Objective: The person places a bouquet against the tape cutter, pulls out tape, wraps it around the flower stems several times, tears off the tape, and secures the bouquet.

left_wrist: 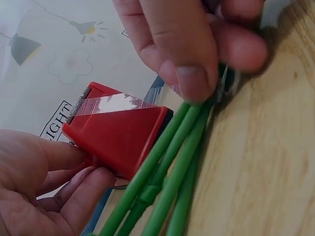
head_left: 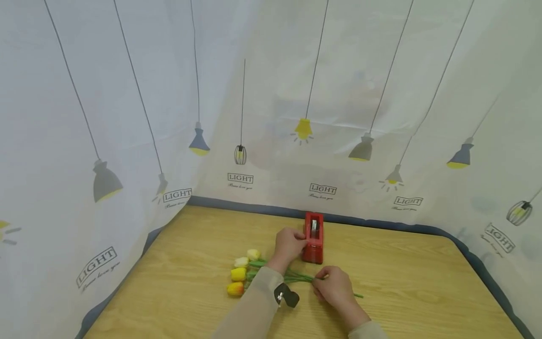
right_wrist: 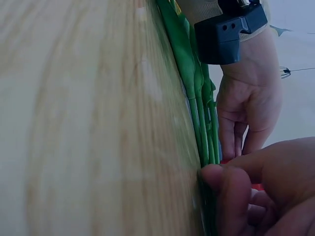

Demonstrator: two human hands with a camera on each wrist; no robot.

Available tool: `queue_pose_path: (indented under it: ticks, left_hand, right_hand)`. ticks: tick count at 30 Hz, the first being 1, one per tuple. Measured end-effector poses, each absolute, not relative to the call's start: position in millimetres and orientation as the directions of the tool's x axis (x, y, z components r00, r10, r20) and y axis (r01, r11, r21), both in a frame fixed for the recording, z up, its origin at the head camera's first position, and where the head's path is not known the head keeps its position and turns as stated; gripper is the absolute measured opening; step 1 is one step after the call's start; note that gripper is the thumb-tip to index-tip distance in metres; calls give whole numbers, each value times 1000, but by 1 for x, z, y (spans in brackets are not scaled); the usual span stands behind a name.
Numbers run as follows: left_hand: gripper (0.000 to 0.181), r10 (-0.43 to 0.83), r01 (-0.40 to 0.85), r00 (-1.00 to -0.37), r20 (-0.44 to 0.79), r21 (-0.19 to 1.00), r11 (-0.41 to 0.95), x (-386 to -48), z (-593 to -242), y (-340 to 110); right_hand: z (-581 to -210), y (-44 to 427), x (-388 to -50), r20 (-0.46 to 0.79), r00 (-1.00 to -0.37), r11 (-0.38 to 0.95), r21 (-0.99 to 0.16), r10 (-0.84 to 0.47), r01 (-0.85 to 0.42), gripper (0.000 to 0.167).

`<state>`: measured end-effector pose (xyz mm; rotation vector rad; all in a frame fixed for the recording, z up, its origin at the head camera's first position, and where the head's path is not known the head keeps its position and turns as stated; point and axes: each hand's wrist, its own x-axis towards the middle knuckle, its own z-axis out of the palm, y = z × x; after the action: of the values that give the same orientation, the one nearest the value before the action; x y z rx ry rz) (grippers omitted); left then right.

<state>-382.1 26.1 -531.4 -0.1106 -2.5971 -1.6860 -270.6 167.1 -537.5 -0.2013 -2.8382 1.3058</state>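
i see left hand (head_left: 290, 246) gripping red tape dispenser (head_left: 313, 253), right hand (head_left: 335, 286) pinching green stems (left_wrist: 183, 157) along table (head_left: 402, 268) just in front of it – looser pinch could let 4 tulips (head_left: 238, 274) fan apart; careless tug on dispenser could twist tape (left_wrist: 115, 102) onto itself

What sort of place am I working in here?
Probably a small screened-off workspace indoors: lamp-printed sheeting hangs around a wood-grain table, which bears a red tape dispenser and tulips.
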Motion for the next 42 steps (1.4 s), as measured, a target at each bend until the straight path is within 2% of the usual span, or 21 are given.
queue_pose_path:
  ticks: [4, 8, 16, 24, 29, 34, 36, 39, 42]
  left_hand:
    - [7, 36, 92, -996, 84, 907, 411, -382, -531, 25]
    - [6, 34, 92, -996, 85, 903, 421, -381, -529, 24]
    - [5, 32, 71, -997, 63, 918, 391, -378, -529, 22]
    - [6, 35, 49, -999, 38, 915, 400, -375, -525, 25]
    - [9, 68, 32, -998, 5, 914, 404, -375, -521, 18]
    - [16, 123, 101, -991, 44, 856, 507, -370, -512, 2]
    - [23, 191, 149, -981, 44, 801, 580, -366, -510, -6]
    - [24, 336, 250, -942, 20, 708, 660, -357, -509, -13]
    - [13, 475, 348, -879, -39, 628, 696, -345, -511, -16]
  right_hand:
    - [-536, 167, -271, 64, -994, 780, -625, 85, 26, 9]
    - [-531, 165, -271, 99, -994, 840, -542, 39, -21, 14]
    - [-526, 166, -272, 38, -999, 869, -494, 0, -19, 17]
    - [-529, 175, -279, 31, -997, 880, -469, -73, -79, 20]
    - [-531, 178, -283, 42, -993, 866, -486, -115, -121, 22]
    - [-534, 183, -285, -1, -994, 797, -598, -107, -86, 12]
    - [-533, 185, -286, -48, -994, 745, -666, -96, -40, 6]
    - [-528, 191, -286, -122, -989, 670, -742, -80, 38, 18]
    - [-521, 200, -285, -158, -985, 639, -765, -69, 78, 22]
